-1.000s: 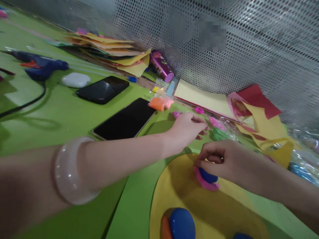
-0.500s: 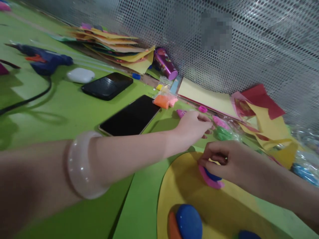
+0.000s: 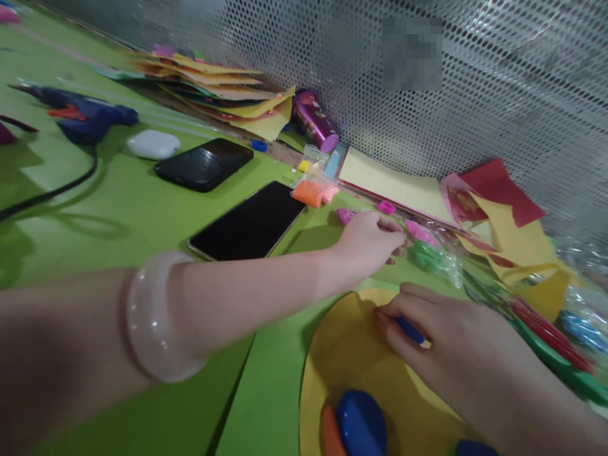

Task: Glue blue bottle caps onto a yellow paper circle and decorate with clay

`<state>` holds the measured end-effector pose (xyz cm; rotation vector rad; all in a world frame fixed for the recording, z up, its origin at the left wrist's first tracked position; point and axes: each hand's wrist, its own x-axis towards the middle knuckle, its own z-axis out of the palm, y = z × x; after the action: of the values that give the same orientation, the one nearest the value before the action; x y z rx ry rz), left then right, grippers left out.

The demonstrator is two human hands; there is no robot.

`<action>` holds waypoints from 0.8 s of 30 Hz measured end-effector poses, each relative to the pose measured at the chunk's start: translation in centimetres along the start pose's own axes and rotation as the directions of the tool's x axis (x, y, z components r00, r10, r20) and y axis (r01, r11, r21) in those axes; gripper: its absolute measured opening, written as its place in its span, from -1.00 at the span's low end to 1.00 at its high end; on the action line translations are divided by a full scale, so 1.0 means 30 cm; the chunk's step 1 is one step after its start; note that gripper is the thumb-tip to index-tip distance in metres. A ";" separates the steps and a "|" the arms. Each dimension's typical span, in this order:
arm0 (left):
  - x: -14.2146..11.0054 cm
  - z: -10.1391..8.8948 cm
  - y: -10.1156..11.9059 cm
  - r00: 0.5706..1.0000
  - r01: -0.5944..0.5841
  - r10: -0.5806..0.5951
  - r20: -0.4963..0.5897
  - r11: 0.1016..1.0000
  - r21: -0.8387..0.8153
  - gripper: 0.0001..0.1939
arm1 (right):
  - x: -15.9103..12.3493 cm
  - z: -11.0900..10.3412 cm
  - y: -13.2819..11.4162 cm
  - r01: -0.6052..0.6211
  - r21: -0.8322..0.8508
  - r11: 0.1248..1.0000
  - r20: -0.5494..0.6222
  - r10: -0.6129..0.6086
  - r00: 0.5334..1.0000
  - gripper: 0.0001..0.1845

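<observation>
My left hand point(image 3: 373, 237) reaches across from the left, a pale bangle point(image 3: 152, 316) on its forearm. Its fingers are loosely bent and slightly apart, with nothing visible in them, beside a pink clay packet point(image 3: 422, 233) and a green one point(image 3: 426, 254). Over a rounded yellow sheet point(image 3: 342, 335), my right hand point(image 3: 427, 335) is closed in a pinch. A blue clay piece point(image 3: 409, 329) shows through the gap behind its thumb; what the fingertips hold is hidden. Lower on the sheet sit a blue clay oval point(image 3: 361, 421) and an orange clay piece point(image 3: 331, 430) against it.
Two dark phones point(image 3: 249, 221) point(image 3: 205, 164), a white case point(image 3: 153, 144) and a blue glue gun point(image 3: 90, 111) with a cord lie left. Behind are stacked papers point(image 3: 228, 85), a purple cup point(image 3: 314, 120) and a perforated metal panel point(image 3: 351, 57). Coloured paper scraps point(image 3: 517, 234) lie right.
My right hand has shifted and turned slightly downward and now covers the pink clay strip seen earlier. Red and green items at the right have come into view. My left hand stays in place.
</observation>
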<state>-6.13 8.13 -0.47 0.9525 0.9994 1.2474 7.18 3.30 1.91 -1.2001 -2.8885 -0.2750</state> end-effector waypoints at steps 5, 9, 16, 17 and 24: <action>-0.002 -0.004 -0.001 1.000 -0.009 0.009 0.018 1.000 -0.007 -0.96 | -0.022 -0.034 -0.004 0.071 -0.015 0.997 -0.034 -0.071 0.997 -0.67; 0.000 -0.004 -0.002 1.000 -0.007 0.007 0.022 1.000 -0.002 -0.95 | -0.037 -0.046 0.011 0.125 -0.036 0.992 -0.110 -0.128 0.986 -0.66; 0.003 -0.004 -0.007 1.000 -0.013 0.013 0.023 1.000 0.014 -0.97 | -0.044 -0.029 -0.011 0.268 -0.033 0.963 -0.175 -0.270 0.947 -0.54; 0.003 -0.004 -0.007 1.000 -0.011 0.011 0.023 1.000 0.014 -0.97 | -0.043 -0.027 -0.012 0.269 -0.046 0.962 -0.161 -0.273 0.948 -0.55; -0.004 -0.005 -0.002 1.000 0.002 -0.002 0.024 1.000 0.021 -0.98 | -0.032 -0.008 -0.007 0.294 -0.059 0.954 -0.135 -0.299 0.945 -0.62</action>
<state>-6.26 8.02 -0.58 0.9804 0.9960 1.2234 7.71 2.44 2.04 -0.7090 -2.9389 -0.4005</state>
